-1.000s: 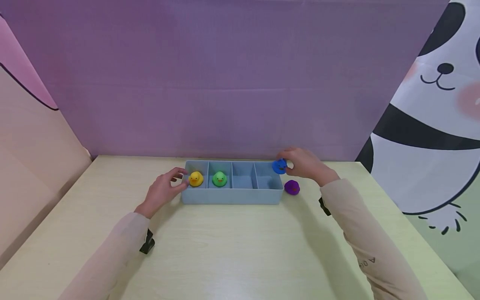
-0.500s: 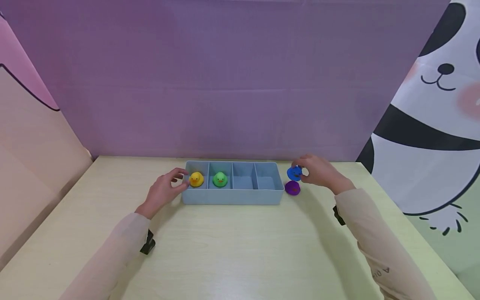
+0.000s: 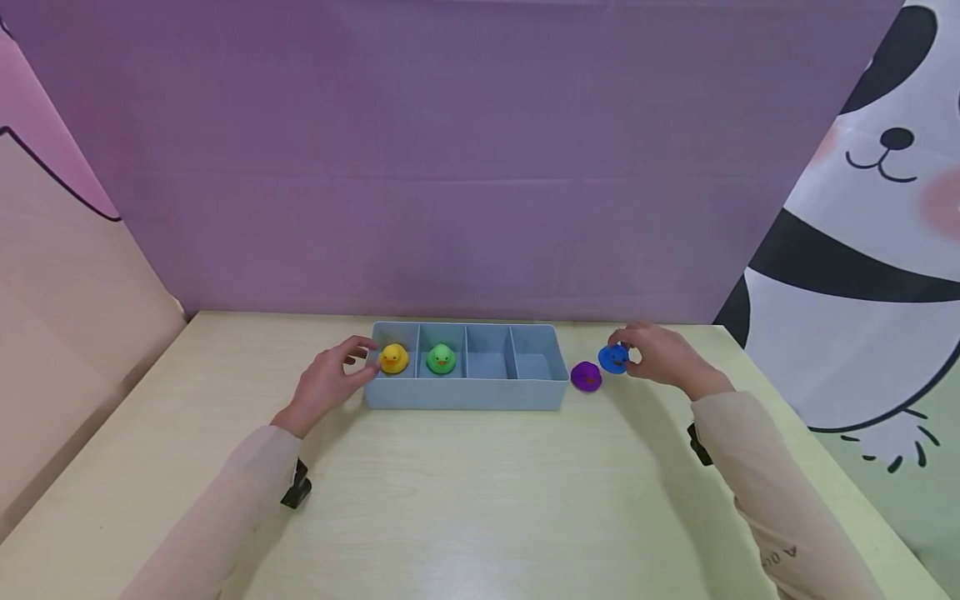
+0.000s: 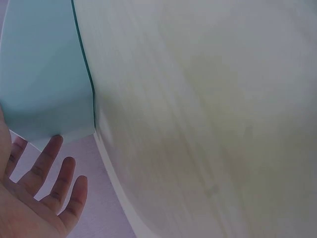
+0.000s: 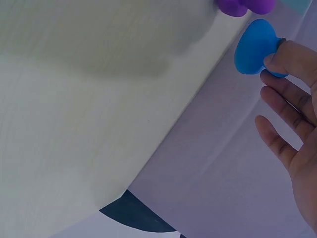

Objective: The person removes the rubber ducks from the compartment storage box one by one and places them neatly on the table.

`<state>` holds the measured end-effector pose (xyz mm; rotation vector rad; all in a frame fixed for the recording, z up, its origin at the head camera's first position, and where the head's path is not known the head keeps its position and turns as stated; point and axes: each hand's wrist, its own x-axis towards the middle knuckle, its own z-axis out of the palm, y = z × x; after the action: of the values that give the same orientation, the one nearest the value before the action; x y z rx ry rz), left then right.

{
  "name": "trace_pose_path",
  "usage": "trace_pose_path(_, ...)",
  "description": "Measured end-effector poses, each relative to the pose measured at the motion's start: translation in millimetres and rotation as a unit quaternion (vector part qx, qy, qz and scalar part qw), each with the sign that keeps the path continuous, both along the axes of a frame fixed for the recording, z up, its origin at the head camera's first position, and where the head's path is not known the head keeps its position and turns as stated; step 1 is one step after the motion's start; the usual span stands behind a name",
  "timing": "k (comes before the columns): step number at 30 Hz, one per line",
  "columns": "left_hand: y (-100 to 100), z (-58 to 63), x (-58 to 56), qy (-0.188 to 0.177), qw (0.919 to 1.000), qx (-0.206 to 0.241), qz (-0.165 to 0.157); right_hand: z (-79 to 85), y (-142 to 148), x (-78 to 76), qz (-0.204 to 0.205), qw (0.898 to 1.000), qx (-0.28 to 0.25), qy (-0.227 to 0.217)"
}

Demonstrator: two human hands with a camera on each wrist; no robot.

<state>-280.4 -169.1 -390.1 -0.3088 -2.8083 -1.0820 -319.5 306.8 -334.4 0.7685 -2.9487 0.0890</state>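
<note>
My right hand pinches a blue rubber duck between thumb and fingers, to the right of the box. In the right wrist view the blue duck shows its rounded base, with the other fingers spread loosely below it. A purple rubber duck sits just left of the blue one, close to the box's right end. My left hand is at the left end of the light blue box. In the left wrist view its fingers are spread, one tip at the box's edge.
The box has several compartments in a row. A yellow duck sits in the leftmost and a green duck in the one beside it. A purple backdrop rises behind the pale wooden table.
My right hand has moved right and toward me with the blue duck, from over the box's right end to beyond the purple duck. The left hand has stayed put.
</note>
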Motion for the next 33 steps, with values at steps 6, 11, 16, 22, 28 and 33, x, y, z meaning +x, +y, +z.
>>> trace_pose_path(6, -1, -1.6, -1.0, -0.001, 1.0, -0.001, 0.001, -8.6, 8, 1.6, 0.002, 1.0, 0.01, 0.0)
trace_pose_path(11, -2, -2.3, -1.2, 0.0, 1.0, -0.002, 0.001, -14.3, 10, 5.2, 0.001, 1.0, 0.009, -0.005)
trace_pose_path(16, -2, -3.6, -1.8, 0.002, 1.0, -0.001, 0.002, -21.7, 12, 5.3, -0.004, 1.0, 0.001, -0.014)
trace_pose_path(22, -1, -4.0, -2.3, 0.004, 1.0, 0.001, 0.002, -31.2, 14, 3.4, -0.005, 1.0, 0.0, -0.024)
trace_pose_path(28, -1, -3.2, -2.4, 0.003, 1.0, 0.001, 0.003, -32.8, 15, 3.6, -0.007, 1.0, -0.001, -0.021)
trace_pose_path(33, -1, -2.7, -1.9, 0.005, 1.0, 0.0, 0.001, -32.9, 15, 2.8, -0.004, 1.0, -0.004, -0.027)
